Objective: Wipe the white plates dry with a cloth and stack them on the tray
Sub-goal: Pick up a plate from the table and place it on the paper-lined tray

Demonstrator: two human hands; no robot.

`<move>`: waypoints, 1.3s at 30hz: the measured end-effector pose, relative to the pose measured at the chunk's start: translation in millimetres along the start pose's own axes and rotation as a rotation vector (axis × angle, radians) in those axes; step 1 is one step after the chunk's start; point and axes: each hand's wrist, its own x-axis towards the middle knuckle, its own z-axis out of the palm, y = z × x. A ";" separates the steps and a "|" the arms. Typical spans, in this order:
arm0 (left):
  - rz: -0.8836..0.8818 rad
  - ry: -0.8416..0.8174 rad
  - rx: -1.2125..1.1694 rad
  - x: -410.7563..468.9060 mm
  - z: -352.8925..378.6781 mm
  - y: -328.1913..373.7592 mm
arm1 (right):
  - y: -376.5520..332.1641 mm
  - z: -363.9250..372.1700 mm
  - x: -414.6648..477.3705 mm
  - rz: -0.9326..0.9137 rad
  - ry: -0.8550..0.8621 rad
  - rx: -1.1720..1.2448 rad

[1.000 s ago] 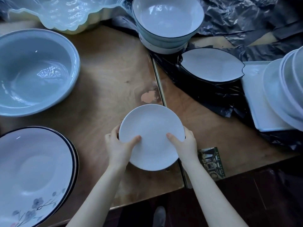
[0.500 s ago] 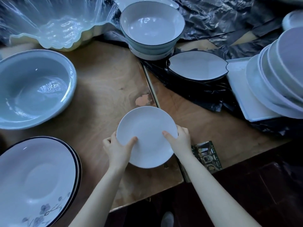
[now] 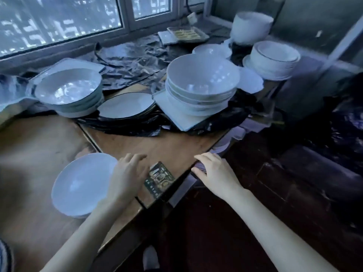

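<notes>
White plate (image 3: 82, 183) flat near tabletop (image 3: 167, 146) front edge, likely parked to free hands. Left hand (image 3: 127, 177) beside rim, fingers (image 3: 137, 157) loose, empty. Right hand (image 3: 216, 175) at tabletop corner, straight, relaxed, perhaps seeking cloth; blurred.

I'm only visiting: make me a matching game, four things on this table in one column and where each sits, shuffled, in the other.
1 white plate
2 stack of bowls
3 dark card
4 black-rimmed plate

A on the white tray
B on black plastic
C on the wooden table, beside the left hand
D at the table's edge, between the left hand and right hand

Pairs: 1-C, 2-A, 3-D, 4-B
</notes>
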 end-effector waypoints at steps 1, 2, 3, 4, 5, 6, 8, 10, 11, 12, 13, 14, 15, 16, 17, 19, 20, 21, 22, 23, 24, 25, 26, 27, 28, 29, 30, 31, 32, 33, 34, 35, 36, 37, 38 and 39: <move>0.123 -0.049 0.034 1.7 11.8 36.0 | 23.5 -17.5 -24.8 0.022 0.033 -0.045; 0.248 -0.095 0.071 1.1 25.2 72.7 | 47.7 -34.3 -51.8 0.055 0.067 -0.085; 0.370 -0.132 0.097 -0.6 39.6 109.6 | 72.1 -50.4 -81.0 0.097 0.097 -0.126; 0.482 -0.168 0.109 -3.8 55.0 147.3 | 96.4 -65.9 -112.0 0.147 0.122 -0.167; 0.582 -0.208 0.108 -8.9 71.0 186.5 | 120.5 -80.4 -145.0 0.205 0.140 -0.208; 0.671 -0.250 0.101 -16.2 87.9 226.3 | 143.5 -93.8 -180.1 0.274 0.156 -0.245; 0.846 -0.317 0.085 -38.4 122.5 304.5 | 184.0 -116.9 -255.3 0.439 0.187 -0.298; 1.044 -0.378 0.079 -72.3 154.9 381.9 | 215.7 -134.4 -337.8 0.632 0.205 -0.335; 1.156 -0.408 0.074 -93.5 169.6 420.5 | 227.2 -140.1 -381.7 0.739 0.207 -0.346; 1.265 -0.433 0.077 -117.5 182.1 457.0 | 235.5 -143.7 -424.5 0.840 0.212 -0.347; 1.368 -0.448 0.076 -144.2 192.6 492.6 | 241.2 -145.5 -467.5 0.941 0.225 -0.342; 1.467 -0.456 0.064 -173.9 202.1 527.6 | 243.7 -145.9 -511.1 1.050 0.234 -0.330; 1.560 -0.470 0.043 -204.9 210.3 560.6 | 243.3 -145.1 -552.6 1.153 0.257 -0.321; 1.646 -0.486 0.024 -236.5 217.1 589.7 | 240.7 -142.5 -591.4 1.250 0.282 -0.318; 1.735 -0.507 0.000 -272.3 224.4 616.4 | 234.7 -139.7 -630.7 1.355 0.306 -0.307; 1.869 -0.546 -0.037 -332.2 234.6 656.0 | 220.3 -134.3 -690.8 1.507 0.357 -0.274; 1.945 -0.575 -0.068 -372.5 239.0 677.4 | 208.4 -130.0 -727.0 1.600 0.365 -0.266; 2.025 -0.600 -0.094 -416.4 243.3 697.2 | 193.2 -125.5 -763.5 1.698 0.363 -0.263; 2.100 -0.603 -0.111 -457.5 244.7 713.8 | 179.1 -121.4 -796.5 1.784 0.362 -0.255; 2.171 -0.620 -0.131 -496.8 244.9 729.1 | 165.4 -117.8 -827.4 1.861 0.360 -0.260; 2.240 -0.642 -0.154 -534.3 244.8 742.7 | 152.2 -115.0 -855.6 1.939 0.360 -0.264; 2.296 -0.673 -0.172 -569.7 243.2 754.6 | 140.9 -113.6 -882.3 2.012 0.352 -0.269; 2.344 -0.692 -0.195 -603.1 242.6 765.6 | 130.9 -113.5 -906.3 2.082 0.338 -0.267; 2.384 -0.712 -0.222 -635.7 242.5 777.0 | 122.6 -114.5 -929.0 2.142 0.331 -0.272; 2.424 -0.728 -0.242 -667.1 241.2 788.6 | 115.2 -116.7 -950.3 2.201 0.325 -0.268; 2.457 -0.753 -0.258 -697.9 238.8 799.0 | 108.3 -118.6 -972.1 2.252 0.328 -0.271; 2.484 -0.771 -0.274 -727.6 236.3 808.4 | 102.4 -120.4 -993.2 2.292 0.333 -0.278; 2.509 -0.786 -0.291 -755.9 234.8 816.8 | 97.3 -122.2 -1013.5 2.331 0.335 -0.290; 2.549 -0.800 -0.306 -789.9 232.8 825.2 | 90.9 -122.3 -1036.6 2.381 0.346 -0.283; 2.578 -0.812 -0.314 -812.0 230.8 830.6 | 87.1 -123.6 -1051.5 2.410 0.354 -0.277; 2.613 -0.823 -0.324 -836.9 228.6 834.8 | 82.4 -123.3 -1067.9 2.438 0.358 -0.264; 2.648 -0.838 -0.338 -864.7 227.4 838.5 | 77.8 -121.9 -1085.6 2.469 0.353 -0.253; 2.685 -0.839 -0.342 -891.5 226.2 842.1 | 74.2 -119.9 -1104.6 2.495 0.348 -0.244; 2.716 -0.837 -0.338 -917.5 225.0 846.0 | 70.9 -117.2 -1124.0 2.518 0.343 -0.241; 2.743 -0.826 -0.330 -943.9 224.1 849.6 | 67.5 -114.4 -1143.3 2.542 0.348 -0.238; 2.766 -0.820 -0.323 -969.8 223.1 852.5 | 63.9 -111.1 -1163.1 2.562 0.353 -0.234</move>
